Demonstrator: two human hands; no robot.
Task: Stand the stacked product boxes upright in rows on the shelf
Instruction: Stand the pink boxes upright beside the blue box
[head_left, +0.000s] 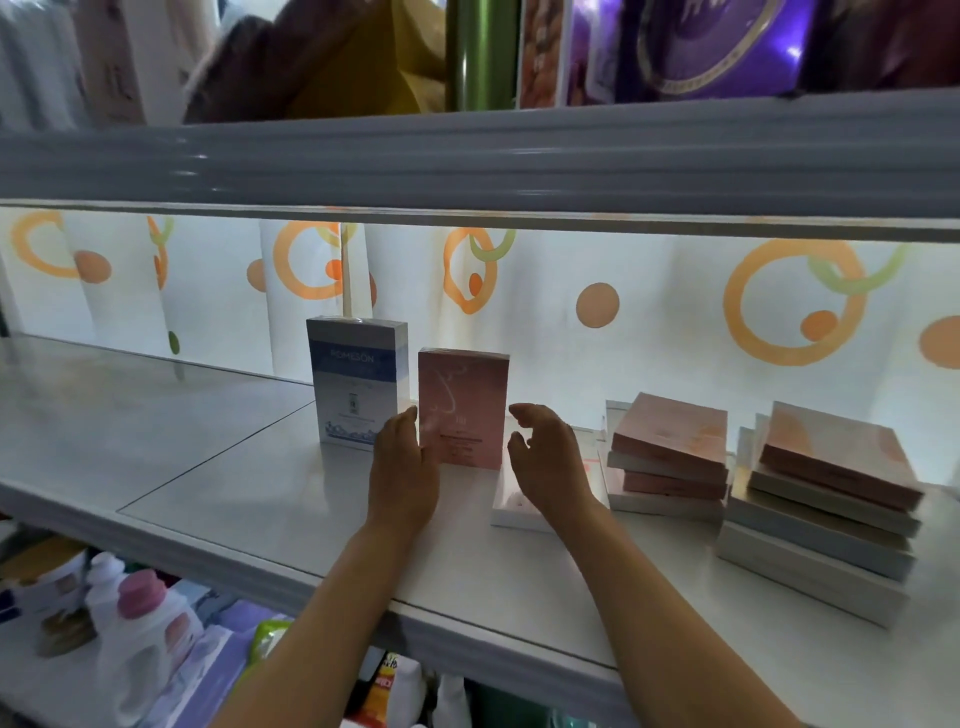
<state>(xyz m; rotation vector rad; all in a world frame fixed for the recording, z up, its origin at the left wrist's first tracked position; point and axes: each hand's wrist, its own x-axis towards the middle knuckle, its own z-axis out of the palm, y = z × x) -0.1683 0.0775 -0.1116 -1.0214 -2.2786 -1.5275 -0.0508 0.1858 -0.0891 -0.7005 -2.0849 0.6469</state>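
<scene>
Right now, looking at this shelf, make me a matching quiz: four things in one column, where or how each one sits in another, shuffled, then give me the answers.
Things:
1. blue box
2. pink box
3. white box
4. left hand

Places or states:
A. lying flat under the right hand
B. standing upright, farthest left
C. fingers straight against the pink box's left edge
D. standing upright between the two hands

Pairs: 1-B, 2-D, 3-A, 4-C
</scene>
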